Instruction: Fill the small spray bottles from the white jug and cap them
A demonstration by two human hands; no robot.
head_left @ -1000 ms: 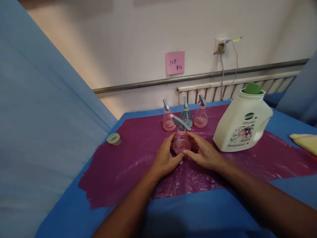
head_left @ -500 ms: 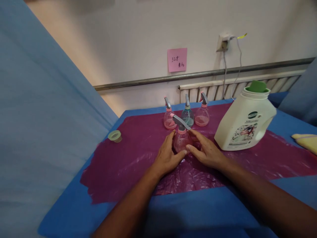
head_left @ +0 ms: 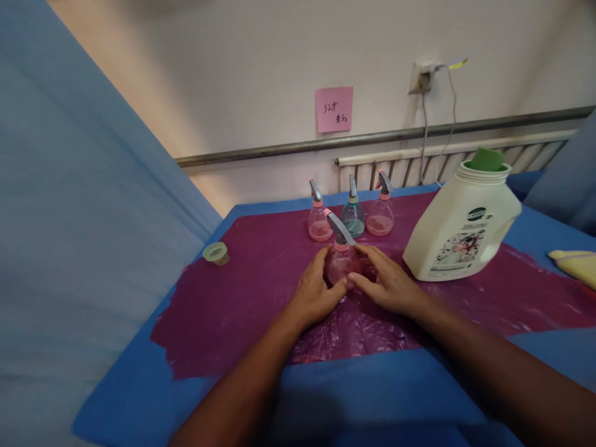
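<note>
Between my two hands stands a clear pink spray bottle (head_left: 339, 264) with a grey trigger head and pink collar, upright on a purple plastic sheet (head_left: 251, 292). My left hand (head_left: 316, 288) is closed around its left side, and my right hand (head_left: 384, 279) wraps the right side, the thumbs close together in front. Just behind it are a pink spray bottle (head_left: 320, 225), a teal spray bottle (head_left: 354, 220) and another pink spray bottle (head_left: 380, 222), each with some liquid low inside.
A large white jug (head_left: 459, 230) with a green piece in its mouth stands to the right. A small pale green cup or cap (head_left: 216, 253) sits at left. A yellow cloth (head_left: 575, 267) lies at the right edge. A blue curtain (head_left: 93, 217) hangs at left.
The grey trigger head of the held spray bottle has turned slightly between my hands. Both hands keep nearly the same place; the other bottles stay put.
</note>
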